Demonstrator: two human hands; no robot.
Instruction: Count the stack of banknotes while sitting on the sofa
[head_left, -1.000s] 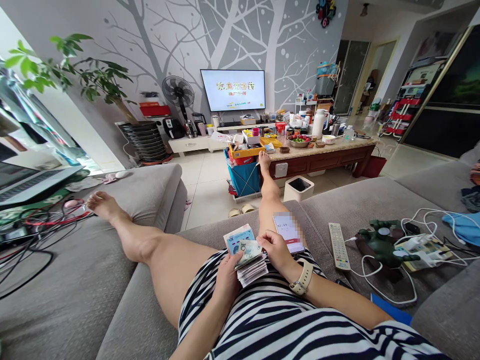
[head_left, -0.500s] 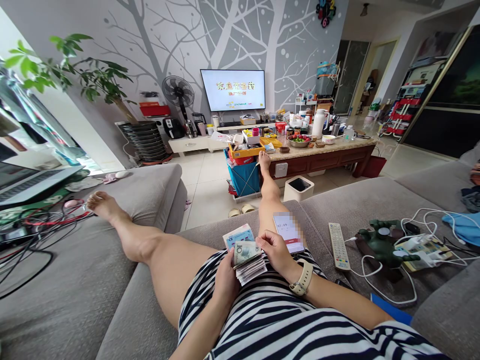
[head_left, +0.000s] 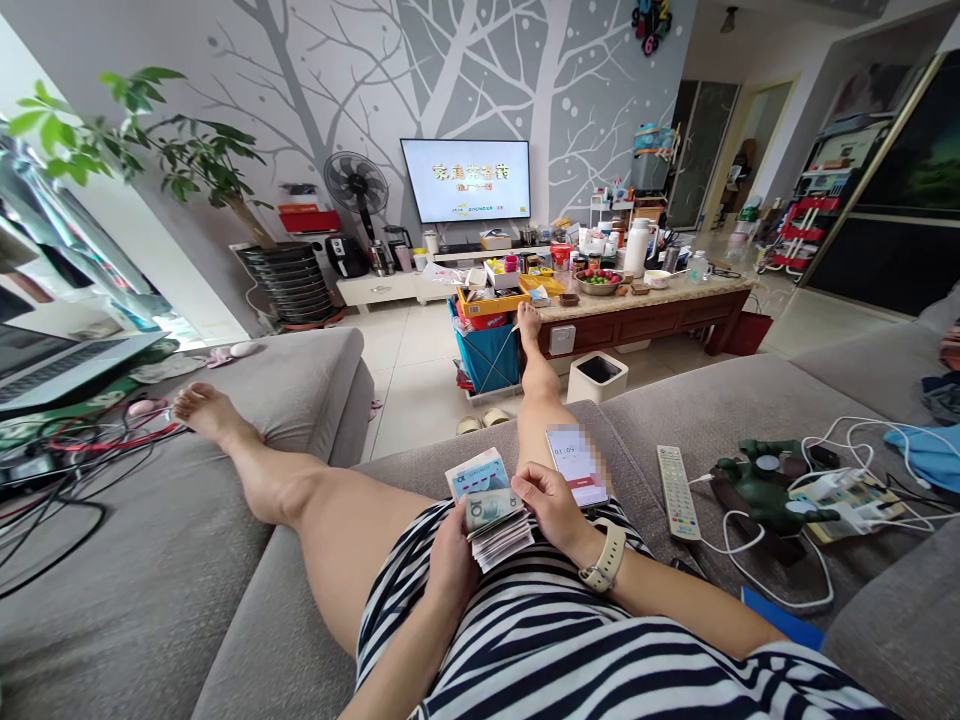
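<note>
Two hands met over a stack of banknotes point(head_left: 496, 525) in the person's lap: the left hand point(head_left: 452, 560) had its fingers wrapped under the stack, and the right hand point(head_left: 553, 505), at three o'clock of it, pinched the top note's edge. A phone point(head_left: 576, 464) rested on the thigh at one o'clock of the notes, with a remote control point(head_left: 676, 492) on the sofa point(head_left: 150, 590) farther toward three o'clock.
</note>
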